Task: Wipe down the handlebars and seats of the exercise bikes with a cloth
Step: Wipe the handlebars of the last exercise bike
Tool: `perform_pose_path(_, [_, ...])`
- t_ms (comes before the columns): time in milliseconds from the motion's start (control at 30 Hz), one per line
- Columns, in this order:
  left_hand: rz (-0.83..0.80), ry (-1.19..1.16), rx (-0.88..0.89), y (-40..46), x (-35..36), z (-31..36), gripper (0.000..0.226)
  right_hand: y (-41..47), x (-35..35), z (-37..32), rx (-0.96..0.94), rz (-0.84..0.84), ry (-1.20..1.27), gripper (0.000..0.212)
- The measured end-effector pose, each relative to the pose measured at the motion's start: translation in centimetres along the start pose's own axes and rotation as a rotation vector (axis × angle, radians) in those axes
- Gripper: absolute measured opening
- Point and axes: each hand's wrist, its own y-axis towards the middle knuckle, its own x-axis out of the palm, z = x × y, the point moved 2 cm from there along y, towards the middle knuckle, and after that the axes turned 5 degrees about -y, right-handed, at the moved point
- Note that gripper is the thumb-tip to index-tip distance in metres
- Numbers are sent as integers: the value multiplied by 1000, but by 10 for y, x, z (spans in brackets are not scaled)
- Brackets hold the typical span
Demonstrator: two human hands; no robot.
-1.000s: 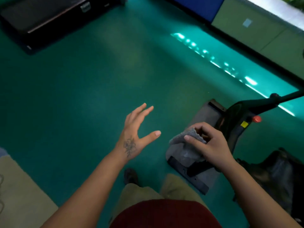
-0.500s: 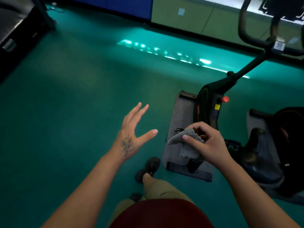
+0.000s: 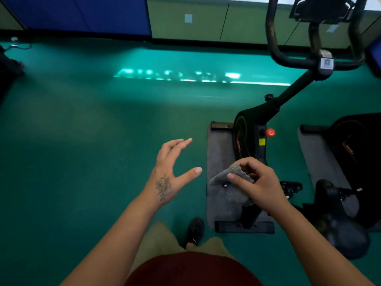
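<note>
The cloth (image 3: 231, 183) was a small grey rag, soft and limp: it sagged in folds below the right hand (image 3: 257, 182), which pinched it between thumb and curled fingers in front of the bike (image 3: 250, 141). It looked light and would bunch or slip out of a loose pinch, so for wiping it would likely work better wadded in the palm or wrapped round a bar than held by one edge. The left hand (image 3: 172, 172) held nothing, fingers spread and thumb out, above the green floor (image 3: 82, 141).

The handlebars (image 3: 292, 58) were dark, stiff tubes curving up from a centre clamp, well apart from the cloth and higher in the view. A round tube probably suits a wrap-and-slide grip, with the cloth closed round it. Pale scuffs on the left upright could have been wear or grime; I could not tell which. The seat (image 3: 342, 230) was a dark, smooth-looking saddle at lower right, near the right forearm; a flat press of the cloth would probably do there.

The tops of the handlebars and the console were cut off by the upper edge. A second bike (image 3: 354, 151) at far right showed only part of its body and mat (image 3: 317, 149); its handlebars and seat were out of view. The right hand hid how much cloth was gathered inside it. The seat's post and far side were lost in shadow.
</note>
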Motion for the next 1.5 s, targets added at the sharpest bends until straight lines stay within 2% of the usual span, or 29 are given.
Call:
perform_pose_path(167, [-64, -23, 18, 63, -26, -7, 76, 50, 8, -10, 46, 51, 14, 16])
perform_pose_path(500, [-334, -25, 120, 224, -83, -29, 86, 156, 28, -37, 183, 314, 23, 15])
perform_pose_path(733, [-429, -36, 179, 322, -105, -21, 90, 197, 44, -47, 283, 442, 43, 17])
perform_pose_path(967, [-533, -42, 188, 395, -77, -10, 90, 243, 22, -32, 326, 503, 41, 17])
perform_pose_path(1267, [-604, -40, 208, 508, 2, 24, 86, 331, -54, 13, 304, 580, 149, 16])
perform_pose_path(1500, [-590, -33, 228, 561, 37, 53, 80, 381, -104, 37, 264, 594, 204, 15])
